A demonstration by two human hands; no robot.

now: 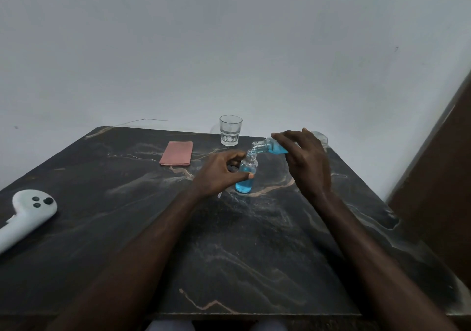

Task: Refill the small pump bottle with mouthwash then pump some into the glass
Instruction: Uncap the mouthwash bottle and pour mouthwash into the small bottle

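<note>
Pouring is under way at the far middle of the table (229, 254). The right hand (305, 162) grips the mouthwash bottle (270, 147) from above, fingers curled over its body, and holds it tipped almost level with its open neck pointing left. Blue liquid lies in the bottle's lower side, and its far end shows clear past the knuckles. The neck hangs just above the mouth of the small bottle (246, 180), and a thin stream runs between them.

The small bottle stands upright on the table with no pump on it, and blue fills it to a little over half. The left hand (219, 172) holds it from the left, with the thumb across the front near the middle and the fingers curled round the shoulder and far side.

The glass (230, 130) stands upright near the back edge, behind both bottles and apart from them; it looks empty. A folded pink cloth (176, 153) lies flat to its left. A white controller (28, 216) rests at the left edge, well apart from everything else. A thin pale sliver (219, 195) shows beneath the left wrist, too small to identify. A plain grey wall (229, 37) rises behind the table, and a brown panel (446, 177) stands at the right.
</note>
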